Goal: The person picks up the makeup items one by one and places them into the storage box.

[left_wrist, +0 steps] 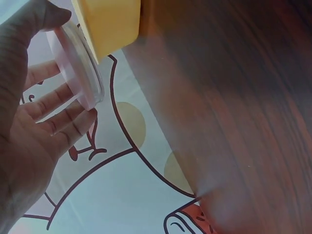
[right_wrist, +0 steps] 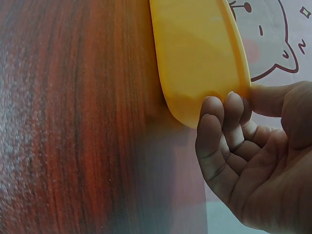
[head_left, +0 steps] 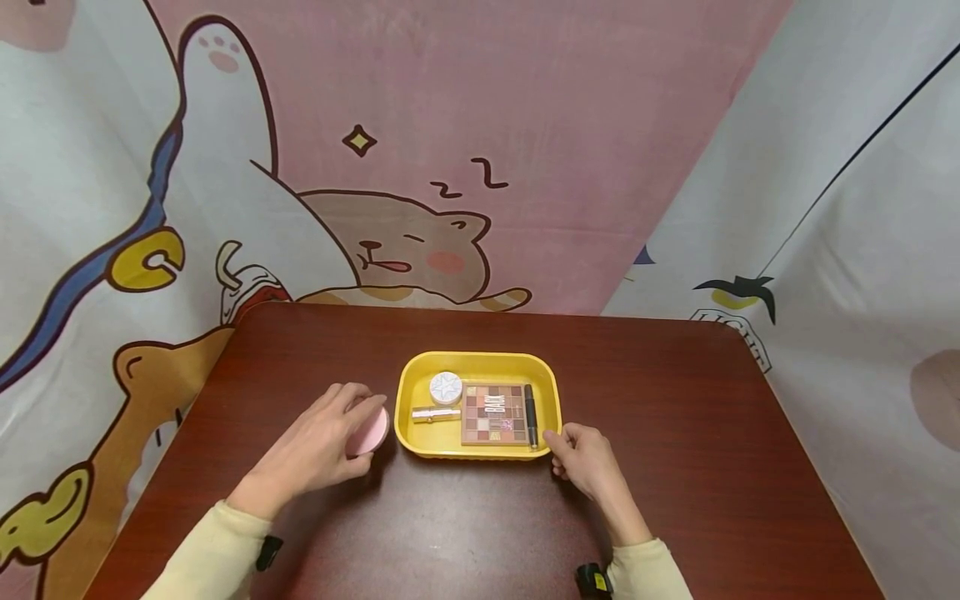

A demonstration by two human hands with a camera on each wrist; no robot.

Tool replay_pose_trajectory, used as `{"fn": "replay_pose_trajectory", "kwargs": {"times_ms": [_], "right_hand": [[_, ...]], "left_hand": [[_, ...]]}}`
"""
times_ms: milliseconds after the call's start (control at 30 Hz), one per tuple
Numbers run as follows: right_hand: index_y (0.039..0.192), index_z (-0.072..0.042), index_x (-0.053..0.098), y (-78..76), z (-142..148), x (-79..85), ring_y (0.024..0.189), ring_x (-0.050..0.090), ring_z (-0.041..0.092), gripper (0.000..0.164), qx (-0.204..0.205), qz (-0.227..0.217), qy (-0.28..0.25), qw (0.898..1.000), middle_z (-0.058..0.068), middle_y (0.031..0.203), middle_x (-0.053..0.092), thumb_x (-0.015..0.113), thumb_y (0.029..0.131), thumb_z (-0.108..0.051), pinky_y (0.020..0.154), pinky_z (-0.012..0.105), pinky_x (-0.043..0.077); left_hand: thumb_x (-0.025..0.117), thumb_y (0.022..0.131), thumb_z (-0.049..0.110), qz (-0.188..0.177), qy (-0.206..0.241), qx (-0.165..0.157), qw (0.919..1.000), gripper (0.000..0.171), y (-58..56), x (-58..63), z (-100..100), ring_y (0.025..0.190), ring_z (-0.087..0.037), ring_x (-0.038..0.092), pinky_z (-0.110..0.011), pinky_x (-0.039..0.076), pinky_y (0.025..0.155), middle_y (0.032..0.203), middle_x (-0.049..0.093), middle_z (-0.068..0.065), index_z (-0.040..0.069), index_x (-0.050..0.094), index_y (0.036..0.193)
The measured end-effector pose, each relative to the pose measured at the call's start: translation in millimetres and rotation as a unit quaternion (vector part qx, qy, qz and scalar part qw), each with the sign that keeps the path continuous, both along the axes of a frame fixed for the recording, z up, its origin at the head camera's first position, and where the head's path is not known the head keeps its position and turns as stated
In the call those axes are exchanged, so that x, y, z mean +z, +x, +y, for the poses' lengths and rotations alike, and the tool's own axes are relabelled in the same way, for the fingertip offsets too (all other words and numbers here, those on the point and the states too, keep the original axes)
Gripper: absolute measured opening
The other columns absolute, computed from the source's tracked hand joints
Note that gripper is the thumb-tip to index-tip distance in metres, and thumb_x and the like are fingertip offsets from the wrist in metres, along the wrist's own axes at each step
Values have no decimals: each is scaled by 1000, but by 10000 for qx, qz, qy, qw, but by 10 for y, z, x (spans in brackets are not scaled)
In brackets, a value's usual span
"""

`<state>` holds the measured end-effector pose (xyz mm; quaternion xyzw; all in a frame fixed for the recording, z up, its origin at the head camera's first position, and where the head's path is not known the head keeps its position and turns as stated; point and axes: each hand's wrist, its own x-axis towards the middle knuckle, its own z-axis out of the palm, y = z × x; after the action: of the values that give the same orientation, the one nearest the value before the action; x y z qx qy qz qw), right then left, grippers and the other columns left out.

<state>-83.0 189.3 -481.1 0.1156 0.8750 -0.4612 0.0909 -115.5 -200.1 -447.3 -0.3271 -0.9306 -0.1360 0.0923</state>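
My left hand [head_left: 318,442] grips a round pink compact [head_left: 370,433] by its edges, just left of the yellow tray [head_left: 405,392]. In the left wrist view the compact [left_wrist: 73,68] is tilted on edge, thumb on one side and fingertips on the other. With thumb and curled fingers, my right hand [head_left: 591,458] pinches the tray's right front rim; the right wrist view shows the fingertips against the tray's outer wall [right_wrist: 200,53]. Inside the tray lie an eyeshadow palette [head_left: 493,414], a round white case [head_left: 446,387] with a star pattern, a lipstick tube [head_left: 436,415] and a slim black pen [head_left: 531,417].
The tray stands on a dark reddish-brown wooden table [head_left: 660,400]. Behind the table's far edge hangs a cartoon-printed cloth [head_left: 562,167] in pink and white, which also falls along both sides.
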Motion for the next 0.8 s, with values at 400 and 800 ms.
{"fn": "replay_pose_trajectory", "kwargs": {"times_ms": [400,800], "right_hand": [[71,-7,56,3,12,-6,56,59,17,36,46,51,40,10000,3,62,60,67,102,-22,53,27,50],[71,-7,56,1,8,-4,56,58,17,36,26,18,2,10000,3,61,60,67,102,-21,53,27,50]], "left_hand": [[85,73,29,-161,150,-34,9998,72,-62,113,169,115,-23,55,-39,55,93,127,59,-6,9,62,137],[83,71,27,41,265,-262,9993,63,-117,146,291,113,-24,57,-39,55,92,125,61,-8,8,66,129]]}}
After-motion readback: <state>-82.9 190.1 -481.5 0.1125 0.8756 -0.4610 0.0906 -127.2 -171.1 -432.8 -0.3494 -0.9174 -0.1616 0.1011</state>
